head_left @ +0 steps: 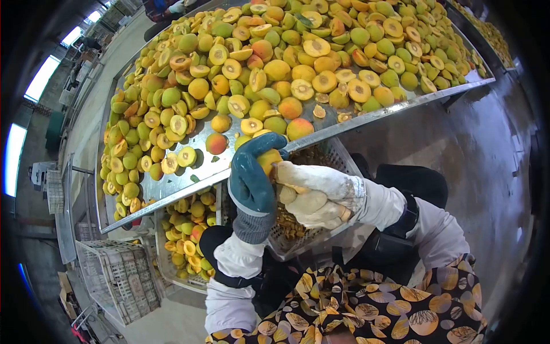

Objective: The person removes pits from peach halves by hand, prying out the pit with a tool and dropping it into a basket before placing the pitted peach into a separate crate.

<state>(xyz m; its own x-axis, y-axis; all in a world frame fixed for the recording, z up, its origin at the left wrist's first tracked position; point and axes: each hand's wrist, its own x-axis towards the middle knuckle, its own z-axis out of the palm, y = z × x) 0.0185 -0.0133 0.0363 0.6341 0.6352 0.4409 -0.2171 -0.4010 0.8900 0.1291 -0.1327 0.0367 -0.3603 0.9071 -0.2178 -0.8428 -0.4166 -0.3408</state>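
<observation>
The left hand (251, 175) grips a likely slick fruit (268, 159), best cupped round its sides; right hand (321, 196) curled, hold unclear.

Rimmed metal table (372, 118) under a heap of whole and halved fruit (277, 70), some leaves (195, 178).

Holding a yellow stone fruit (268, 161) in the teal-gloved left hand (252, 175), at the near edge of a metal surface (401, 109). Touching it with the curled, white-gloved right hand (321, 198); cannot tell if gripping anything more. Beyond, heaped whole and halved fruit (302, 89). Below left, more fruit in a crate (162, 252); under the hands, brown scraps (291, 223).
</observation>
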